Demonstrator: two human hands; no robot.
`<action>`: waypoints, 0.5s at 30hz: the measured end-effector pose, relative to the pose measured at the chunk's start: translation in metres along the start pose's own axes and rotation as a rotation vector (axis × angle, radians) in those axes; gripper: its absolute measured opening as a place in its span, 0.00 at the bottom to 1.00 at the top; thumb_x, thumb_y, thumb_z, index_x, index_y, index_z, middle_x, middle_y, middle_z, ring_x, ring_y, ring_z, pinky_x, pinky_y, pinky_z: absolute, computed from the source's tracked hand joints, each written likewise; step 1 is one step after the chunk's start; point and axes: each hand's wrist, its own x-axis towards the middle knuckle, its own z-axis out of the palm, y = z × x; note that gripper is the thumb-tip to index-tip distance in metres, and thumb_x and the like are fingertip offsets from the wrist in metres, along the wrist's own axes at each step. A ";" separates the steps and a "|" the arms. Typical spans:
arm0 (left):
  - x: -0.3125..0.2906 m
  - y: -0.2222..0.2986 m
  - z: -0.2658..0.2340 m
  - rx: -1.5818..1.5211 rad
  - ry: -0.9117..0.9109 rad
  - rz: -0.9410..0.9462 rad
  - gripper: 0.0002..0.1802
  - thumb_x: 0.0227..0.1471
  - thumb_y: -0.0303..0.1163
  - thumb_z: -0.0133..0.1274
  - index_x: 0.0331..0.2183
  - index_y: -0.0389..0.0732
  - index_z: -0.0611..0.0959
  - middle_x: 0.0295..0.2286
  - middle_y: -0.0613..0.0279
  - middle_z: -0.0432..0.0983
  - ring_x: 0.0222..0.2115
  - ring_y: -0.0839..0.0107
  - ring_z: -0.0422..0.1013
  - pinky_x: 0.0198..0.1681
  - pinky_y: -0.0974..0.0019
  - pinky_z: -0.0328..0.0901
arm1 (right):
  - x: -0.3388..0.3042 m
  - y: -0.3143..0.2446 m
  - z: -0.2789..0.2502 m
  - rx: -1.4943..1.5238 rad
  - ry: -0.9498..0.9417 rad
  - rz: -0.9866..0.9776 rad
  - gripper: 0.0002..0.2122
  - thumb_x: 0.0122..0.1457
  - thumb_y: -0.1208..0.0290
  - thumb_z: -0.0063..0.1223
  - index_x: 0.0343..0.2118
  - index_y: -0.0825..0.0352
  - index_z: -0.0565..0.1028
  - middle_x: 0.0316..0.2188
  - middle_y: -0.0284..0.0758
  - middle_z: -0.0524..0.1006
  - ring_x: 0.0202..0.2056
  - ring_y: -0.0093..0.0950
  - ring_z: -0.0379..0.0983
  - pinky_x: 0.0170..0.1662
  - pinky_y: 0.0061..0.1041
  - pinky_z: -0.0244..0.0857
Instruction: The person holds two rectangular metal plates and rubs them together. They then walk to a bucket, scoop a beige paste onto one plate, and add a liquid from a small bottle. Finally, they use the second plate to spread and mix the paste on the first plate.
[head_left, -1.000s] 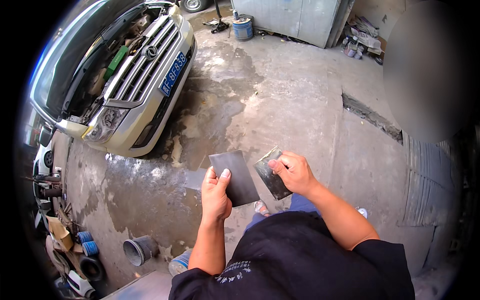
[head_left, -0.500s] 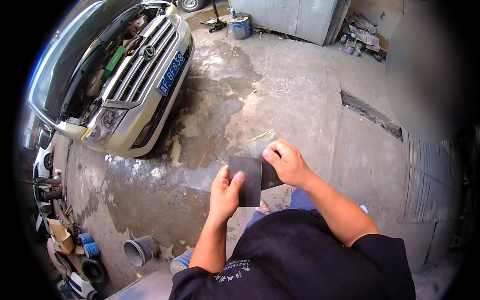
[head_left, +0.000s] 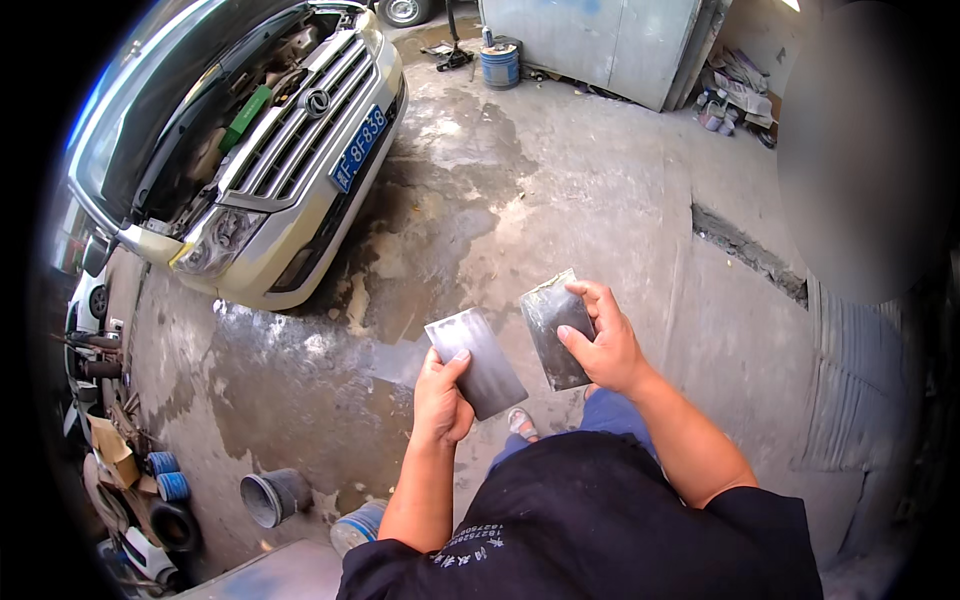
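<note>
Our left hand (head_left: pixel 443 400), curled closed, pinches the grey plate (head_left: pixel 478 362) at its 1 o'clock | our right hand (head_left: pixel 612 348) likewise grips the dark plate (head_left: pixel 550 335), 9 o'clock | slackened grip could make us drop either

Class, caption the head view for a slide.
Left hand holds a grey plate, right hand a darker plate, apart over stained concrete; a vehicle beyond, its engine bay open.

Concrete floor (head_left: pixel 590 200) (patchy), grey bucket (head_left: pixel 288 492), blue pail (head_left: pixel 500 70)
</note>
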 end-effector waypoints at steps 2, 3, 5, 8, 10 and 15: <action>-0.002 -0.008 0.004 -0.005 -0.028 0.018 0.18 0.52 0.21 0.51 0.46 0.38 0.73 0.40 0.62 0.75 0.41 0.71 0.71 0.49 0.62 0.65 | -0.002 -0.018 0.002 -0.096 -0.059 0.049 0.20 0.52 0.77 0.53 0.50 0.69 0.69 0.41 0.46 0.75 0.43 0.37 0.73 0.48 0.33 0.64; -0.003 -0.013 0.007 -0.035 -0.031 0.004 0.18 0.52 0.21 0.51 0.46 0.38 0.72 0.41 0.61 0.74 0.41 0.70 0.71 0.48 0.62 0.66 | -0.003 -0.019 0.004 -0.146 -0.085 0.030 0.21 0.52 0.77 0.53 0.52 0.70 0.68 0.42 0.46 0.75 0.43 0.38 0.74 0.48 0.33 0.65; -0.003 -0.024 0.017 -0.060 -0.024 0.009 0.19 0.53 0.20 0.50 0.47 0.38 0.70 0.42 0.59 0.72 0.43 0.69 0.70 0.49 0.62 0.65 | -0.009 -0.012 0.006 -0.251 -0.130 -0.055 0.23 0.53 0.78 0.53 0.54 0.70 0.67 0.42 0.48 0.75 0.42 0.41 0.74 0.48 0.33 0.66; -0.002 -0.038 0.024 -0.050 0.037 0.085 0.18 0.54 0.19 0.49 0.48 0.38 0.68 0.42 0.61 0.71 0.42 0.71 0.69 0.49 0.64 0.64 | -0.017 -0.014 0.014 -0.317 -0.195 -0.298 0.21 0.52 0.83 0.52 0.51 0.72 0.70 0.43 0.46 0.75 0.44 0.41 0.74 0.48 0.31 0.67; 0.003 -0.043 0.022 -0.026 0.029 0.237 0.18 0.54 0.19 0.49 0.47 0.39 0.69 0.43 0.62 0.72 0.42 0.71 0.70 0.48 0.65 0.65 | -0.021 -0.008 0.017 -0.405 -0.245 -0.537 0.20 0.51 0.86 0.52 0.50 0.72 0.71 0.44 0.44 0.76 0.44 0.38 0.74 0.48 0.30 0.67; 0.006 -0.046 0.013 0.078 -0.069 0.442 0.20 0.55 0.18 0.49 0.49 0.40 0.69 0.43 0.62 0.72 0.42 0.72 0.70 0.48 0.66 0.65 | -0.030 -0.003 0.011 -0.402 -0.325 -0.573 0.21 0.47 0.90 0.50 0.47 0.72 0.73 0.44 0.44 0.75 0.46 0.42 0.72 0.49 0.34 0.68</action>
